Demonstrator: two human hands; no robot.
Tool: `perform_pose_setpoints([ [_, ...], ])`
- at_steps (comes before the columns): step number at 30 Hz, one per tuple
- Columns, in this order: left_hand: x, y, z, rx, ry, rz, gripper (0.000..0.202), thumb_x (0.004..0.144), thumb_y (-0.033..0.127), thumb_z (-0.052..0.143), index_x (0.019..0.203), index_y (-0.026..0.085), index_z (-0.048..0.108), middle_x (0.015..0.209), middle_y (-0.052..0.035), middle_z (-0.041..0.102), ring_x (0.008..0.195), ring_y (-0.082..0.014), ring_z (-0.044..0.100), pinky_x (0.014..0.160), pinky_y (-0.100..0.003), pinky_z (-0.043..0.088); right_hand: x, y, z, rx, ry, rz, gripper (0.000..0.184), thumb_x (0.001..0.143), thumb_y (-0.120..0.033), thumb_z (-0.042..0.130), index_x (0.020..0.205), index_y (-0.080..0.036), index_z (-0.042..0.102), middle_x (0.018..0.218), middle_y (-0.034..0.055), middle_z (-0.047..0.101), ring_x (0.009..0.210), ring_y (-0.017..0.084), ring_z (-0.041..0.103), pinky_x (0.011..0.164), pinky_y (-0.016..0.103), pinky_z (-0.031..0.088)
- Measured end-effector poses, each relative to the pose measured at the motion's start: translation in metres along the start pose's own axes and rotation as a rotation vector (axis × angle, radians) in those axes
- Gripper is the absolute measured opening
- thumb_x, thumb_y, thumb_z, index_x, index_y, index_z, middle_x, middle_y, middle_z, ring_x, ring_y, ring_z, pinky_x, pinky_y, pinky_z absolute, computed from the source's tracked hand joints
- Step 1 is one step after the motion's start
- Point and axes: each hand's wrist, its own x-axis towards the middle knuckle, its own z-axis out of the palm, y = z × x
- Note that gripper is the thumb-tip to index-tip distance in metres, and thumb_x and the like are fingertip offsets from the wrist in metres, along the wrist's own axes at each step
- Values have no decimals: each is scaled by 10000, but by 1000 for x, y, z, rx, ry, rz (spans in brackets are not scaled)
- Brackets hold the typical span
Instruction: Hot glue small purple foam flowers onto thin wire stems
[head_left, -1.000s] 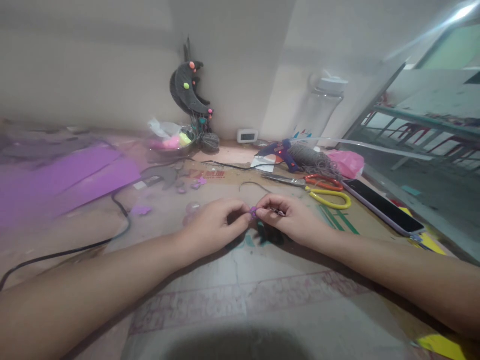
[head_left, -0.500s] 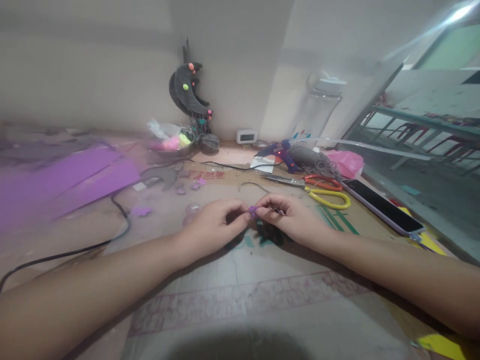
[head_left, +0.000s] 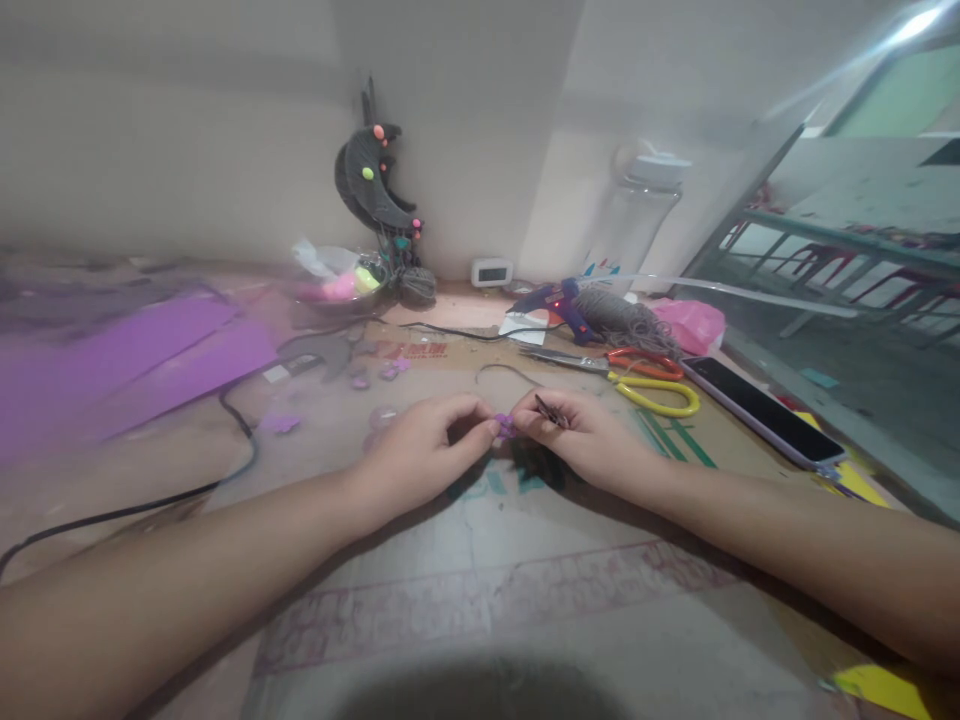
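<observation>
My left hand [head_left: 427, 450] and my right hand [head_left: 581, 435] meet at the middle of the cardboard-covered table. Both pinch a small purple foam piece [head_left: 505, 427] between their fingertips. A thin dark stick [head_left: 551, 412], perhaps a small tool, also lies across my right fingers. Both forearms rest on the cardboard sheet [head_left: 480, 560].
Scissors with yellow and orange handles [head_left: 637, 380], a blue glue gun [head_left: 559, 300], grey yarn [head_left: 622, 318] and a phone [head_left: 761, 412] lie to the right. Purple foam sheets [head_left: 127, 365], a black cable [head_left: 225, 430] and small purple cut-outs [head_left: 281, 422] lie left. A dark crescent ornament [head_left: 375, 185] stands at the wall.
Hands stay together on the purple piece. My right fingers have turned slightly, so the dark stick now shows more on top.
</observation>
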Motion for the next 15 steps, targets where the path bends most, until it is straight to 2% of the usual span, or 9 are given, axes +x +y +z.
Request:
perform_pose_setpoints([
  [4, 0, -1, 1, -16, -5, -6, 244, 929, 336, 484, 807, 191, 638, 756, 13, 670, 683, -137, 565, 644, -257, 408, 1, 1, 0, 36, 28, 17, 369, 868, -523, 579, 764, -170, 587, 629, -20, 534, 558, 107, 483, 516, 243, 388],
  [10, 1, -5, 2, -1, -1, 29, 260, 933, 363, 486, 810, 193, 639, 748, 15, 667, 684, -138, 568, 645, -255, 406, 0, -3, 1, 40, 0, 73, 259, 863, -425, 627, 817, -170, 629, 629, -12, 622, 510, 102, 526, 509, 244, 405],
  [15, 1, -5, 2, 17, -6, 64, 228, 921, 328, 499, 807, 193, 644, 783, 8, 678, 716, -141, 577, 672, -261, 408, -1, -2, 1, -14, 14, 16, 237, 859, -406, 637, 801, -177, 632, 637, -17, 610, 527, 99, 525, 517, 237, 405],
])
